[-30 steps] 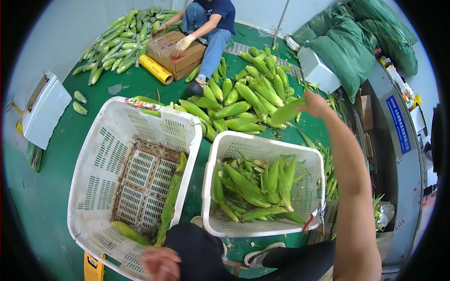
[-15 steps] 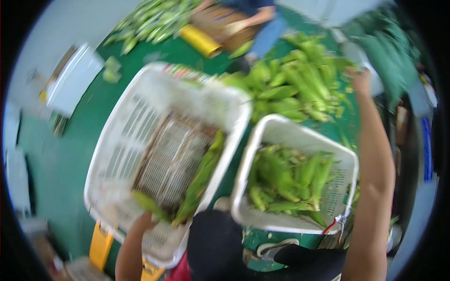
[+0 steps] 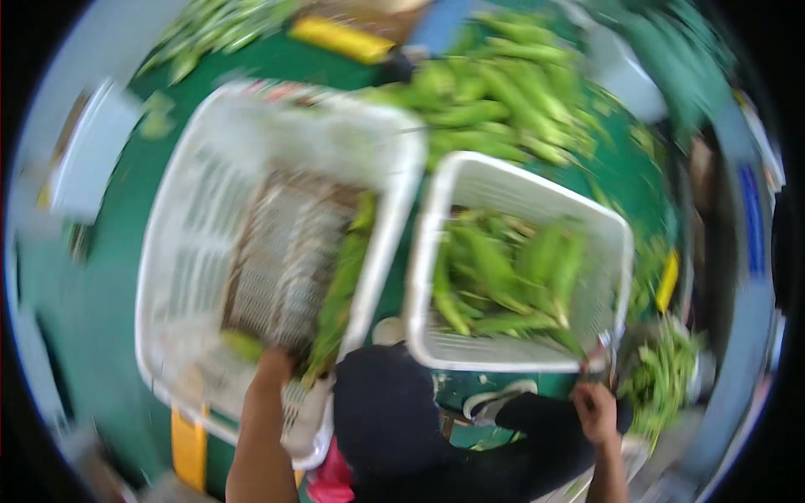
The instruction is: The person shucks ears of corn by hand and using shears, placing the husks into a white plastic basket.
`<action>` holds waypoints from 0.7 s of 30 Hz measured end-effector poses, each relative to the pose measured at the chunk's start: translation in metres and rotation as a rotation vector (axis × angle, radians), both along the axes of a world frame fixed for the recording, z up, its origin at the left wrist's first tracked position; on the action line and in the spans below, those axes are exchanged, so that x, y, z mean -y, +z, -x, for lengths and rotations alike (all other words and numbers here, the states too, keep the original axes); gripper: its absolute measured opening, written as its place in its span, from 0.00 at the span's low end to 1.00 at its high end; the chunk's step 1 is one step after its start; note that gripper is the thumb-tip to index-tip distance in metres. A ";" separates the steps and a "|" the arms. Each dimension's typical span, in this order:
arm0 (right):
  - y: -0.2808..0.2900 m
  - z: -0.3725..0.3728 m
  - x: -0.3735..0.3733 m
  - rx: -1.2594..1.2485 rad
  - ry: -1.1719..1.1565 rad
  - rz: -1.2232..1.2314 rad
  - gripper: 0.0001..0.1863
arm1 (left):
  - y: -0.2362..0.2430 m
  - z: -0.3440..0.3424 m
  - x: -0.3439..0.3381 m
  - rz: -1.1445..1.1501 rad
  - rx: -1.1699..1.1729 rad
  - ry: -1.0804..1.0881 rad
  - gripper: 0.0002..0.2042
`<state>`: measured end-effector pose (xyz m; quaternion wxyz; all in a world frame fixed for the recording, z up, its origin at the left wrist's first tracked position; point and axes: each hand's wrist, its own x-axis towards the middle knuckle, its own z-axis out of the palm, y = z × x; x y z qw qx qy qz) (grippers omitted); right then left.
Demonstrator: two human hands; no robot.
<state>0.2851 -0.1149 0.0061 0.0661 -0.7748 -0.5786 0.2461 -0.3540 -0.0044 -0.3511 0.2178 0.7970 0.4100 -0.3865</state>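
Down in the large white plastic basket, my left hand is closed round a green ear of corn; motion smears its fingers. Along the basket's right wall lie other green ears in husk. My right hand is by my knee, fingers loosely curled, a gap showing between thumb and fingers and nothing visible in it. Just above it, red-handled cutters hang at the corner of the smaller white basket. That basket holds several green ears and husks.
Beyond the baskets, unhusked corn is heaped on the green floor. A yellow roll lies farther back, near more wrapped corn. Green trimmings fill a container at right. A white box stands at left.
My right hand has come back from far out at the upper right to near my knee. My left hand has shifted slightly right and up with the ear of corn. The view has tilted.
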 end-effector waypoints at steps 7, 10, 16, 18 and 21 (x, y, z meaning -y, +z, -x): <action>0.006 -0.074 0.032 0.089 -0.312 -0.147 0.19 | 0.085 0.024 -0.043 -0.049 0.382 0.006 0.32; -0.027 -0.102 0.016 0.368 -0.509 0.043 0.41 | 0.203 0.002 -0.075 -0.432 0.553 0.163 0.16; -0.118 -0.139 -0.001 0.232 -0.826 -0.025 0.51 | 0.461 -0.039 -0.056 -0.899 1.027 0.750 0.21; -0.142 -0.129 -0.013 0.226 -0.888 -0.113 0.56 | 0.506 -0.105 -0.011 -0.688 1.467 1.024 0.20; -0.086 -0.118 -0.001 0.050 -0.995 0.349 0.67 | 0.493 -0.199 -0.012 -0.674 1.588 1.322 0.18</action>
